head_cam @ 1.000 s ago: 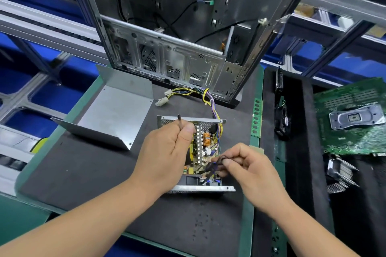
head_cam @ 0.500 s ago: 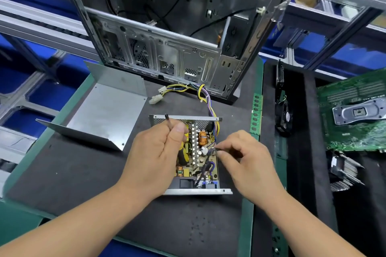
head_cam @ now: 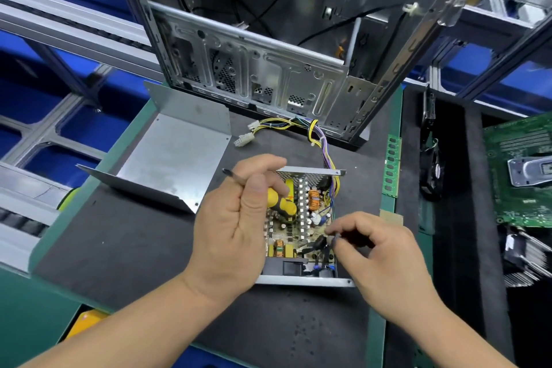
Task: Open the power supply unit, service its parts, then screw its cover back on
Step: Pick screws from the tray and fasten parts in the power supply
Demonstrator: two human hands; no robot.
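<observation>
The power supply unit lies open on the dark mat, its circuit board with coils and heat sinks exposed. Its bent metal cover rests upside down to the left. My left hand hovers over the unit's left side and grips a yellow-and-black screwdriver, the shaft pointing up and left past my thumb. My right hand is at the unit's near right corner, with thumb and forefinger pinching a black wire. A bundle of coloured cables leaves the unit toward the back.
An empty computer case stands upright right behind the unit. A green RAM stick lies at the mat's right edge. Further right, a black tray holds a small fan, a motherboard and a heat sink.
My left hand drifted a little left with the screwdriver, baring more of its yellow handle. My right hand shifted lower along the unit's right side, still pinching the wire. The view tilted.
</observation>
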